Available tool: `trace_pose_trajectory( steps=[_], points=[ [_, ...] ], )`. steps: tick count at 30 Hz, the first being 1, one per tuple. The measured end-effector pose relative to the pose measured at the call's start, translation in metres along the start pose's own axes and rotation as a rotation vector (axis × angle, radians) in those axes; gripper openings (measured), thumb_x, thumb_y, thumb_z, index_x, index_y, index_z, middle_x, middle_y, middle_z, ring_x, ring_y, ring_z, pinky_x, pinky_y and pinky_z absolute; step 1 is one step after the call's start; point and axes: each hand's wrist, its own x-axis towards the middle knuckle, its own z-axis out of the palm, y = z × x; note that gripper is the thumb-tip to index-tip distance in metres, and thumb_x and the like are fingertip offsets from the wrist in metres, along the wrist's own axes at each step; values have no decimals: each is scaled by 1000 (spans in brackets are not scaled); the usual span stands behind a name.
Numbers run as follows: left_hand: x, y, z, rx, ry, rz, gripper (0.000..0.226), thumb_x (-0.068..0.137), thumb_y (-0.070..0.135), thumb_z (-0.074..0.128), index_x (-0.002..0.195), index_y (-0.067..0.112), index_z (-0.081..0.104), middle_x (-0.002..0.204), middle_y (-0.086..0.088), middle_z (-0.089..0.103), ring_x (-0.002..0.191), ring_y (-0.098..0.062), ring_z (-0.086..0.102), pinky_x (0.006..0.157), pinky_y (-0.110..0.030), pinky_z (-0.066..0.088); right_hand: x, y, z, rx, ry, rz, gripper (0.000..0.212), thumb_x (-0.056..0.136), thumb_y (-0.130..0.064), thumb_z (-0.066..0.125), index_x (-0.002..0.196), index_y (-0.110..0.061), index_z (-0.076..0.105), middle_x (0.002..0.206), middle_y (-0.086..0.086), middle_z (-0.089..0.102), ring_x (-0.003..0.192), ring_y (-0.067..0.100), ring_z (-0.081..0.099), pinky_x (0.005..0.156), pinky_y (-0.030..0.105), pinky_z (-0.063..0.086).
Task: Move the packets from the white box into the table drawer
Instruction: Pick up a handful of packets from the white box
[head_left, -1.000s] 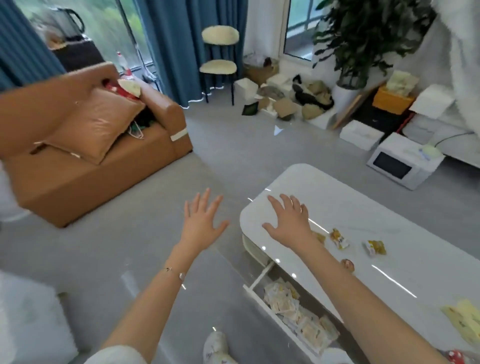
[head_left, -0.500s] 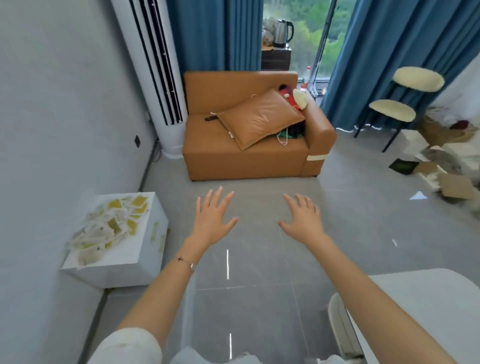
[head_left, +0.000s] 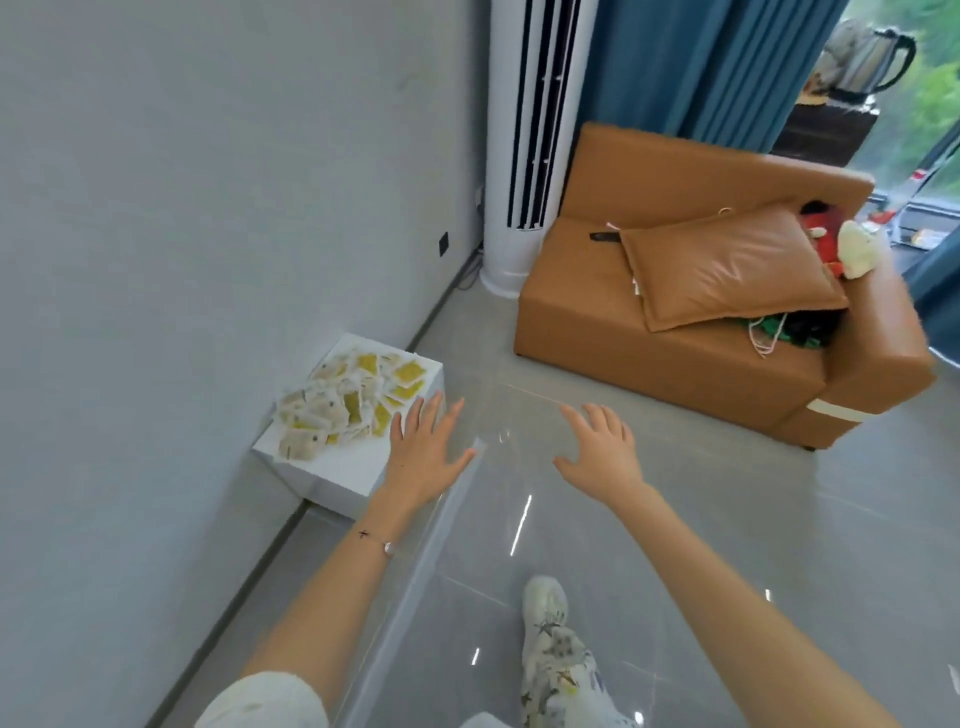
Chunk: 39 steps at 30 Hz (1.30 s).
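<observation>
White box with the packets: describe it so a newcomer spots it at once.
From the tall white column air conditioner beside the tan leather sofa, follow the grey wall toward the camera. The white square box sits on the floor at its foot. It alone carries a heap of yellow and white packets.

Grey tile floor (head_left: 701, 519) w/ white box (head_left: 337, 480) by wall (head_left: 208, 234), tan sofa (head_left: 649, 364), AC tower (head_left: 511, 156).

We see soft daylight coming from the window (head_left: 930, 119) past the sofa (head_left: 675, 374), with streaky glare on the glossy floor (head_left: 727, 519). Wide-angle distortion bends the edges, and everything looks slightly soft.
</observation>
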Motion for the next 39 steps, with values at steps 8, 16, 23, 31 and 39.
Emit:
trace_pose_trajectory(
  steps=[8, 16, 23, 31, 39],
  points=[
    [92, -32, -3, 33, 35, -257, 80, 81, 68, 12, 152, 30, 17, 161, -3, 3, 147, -32, 6, 117, -53, 6, 155, -25, -22, -54, -96, -301, 75, 90, -39, 52, 153, -32, 13, 157, 6, 19, 147, 28, 8, 119, 44, 11],
    [122, -87, 5, -7, 33, -510, 79, 80, 66, 12, 151, 32, 20, 161, -7, 10, 146, -36, 13, 115, -55, 9, 272, -108, -20, -142, -187, -609, 77, 90, -39, 53, 154, -33, 10, 156, 6, 19, 146, 28, 11, 117, 41, 11],
    [143, -178, 28, -121, 55, -748, 72, 86, 66, 24, 147, 30, 35, 155, -12, 29, 139, -42, 31, 110, -60, 22, 367, -192, 27, -232, -290, -750, 78, 92, -45, 50, 154, -35, 3, 160, 5, 10, 148, 28, 5, 120, 44, 8],
    [181, -258, 66, -296, 13, -982, 94, 67, 75, 2, 152, 34, 12, 161, -4, 1, 147, -31, 5, 118, -47, 6, 459, -254, 73, -275, -426, -748, 78, 91, -51, 48, 153, -37, 3, 160, 3, 13, 147, 26, 9, 118, 43, 13],
    [207, -326, 164, -461, 9, -1238, 68, 92, 53, 49, 150, 31, 21, 160, -4, 13, 146, -28, 17, 117, -46, 16, 541, -288, 190, -204, -669, -528, 78, 88, -48, 56, 153, -32, 15, 159, 3, 18, 145, 27, 16, 115, 45, 20]
  ],
)
